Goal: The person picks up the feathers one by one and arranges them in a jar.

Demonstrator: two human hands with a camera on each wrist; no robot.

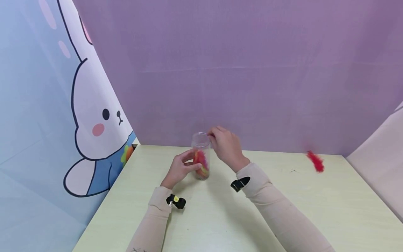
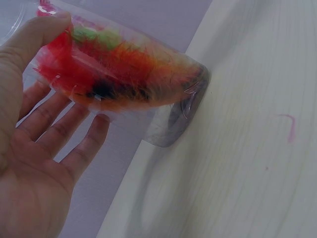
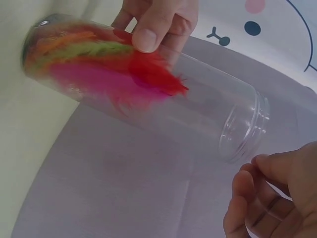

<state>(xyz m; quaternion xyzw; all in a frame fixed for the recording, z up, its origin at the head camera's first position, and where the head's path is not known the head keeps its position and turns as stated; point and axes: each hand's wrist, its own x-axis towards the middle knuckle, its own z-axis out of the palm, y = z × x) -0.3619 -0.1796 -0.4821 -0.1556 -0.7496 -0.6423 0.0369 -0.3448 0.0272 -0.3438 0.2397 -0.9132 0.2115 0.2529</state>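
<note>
A clear plastic jar (image 1: 200, 140) without a lid stands upright on the table. Fluffy feathers (image 3: 106, 91) in red, pink, orange and green fill its lower part, with a dark piece among them. My left hand (image 1: 181, 168) holds the jar low on its side, thumb and fingers on opposite sides. At the open mouth is my right hand (image 1: 227, 145), its thumb and forefinger tips together right at the rim (image 3: 260, 124). Its other fingers are loosely bent, and nothing shows between them.
A single red feather (image 1: 316, 161) lies at the back right of the table (image 1: 283, 196). Behind rises a purple cloth backdrop (image 1: 239, 70); a cloth with a cartoon rabbit (image 1: 94, 126) hangs at the left. Each wrist wears a black strap (image 1: 240, 183).
</note>
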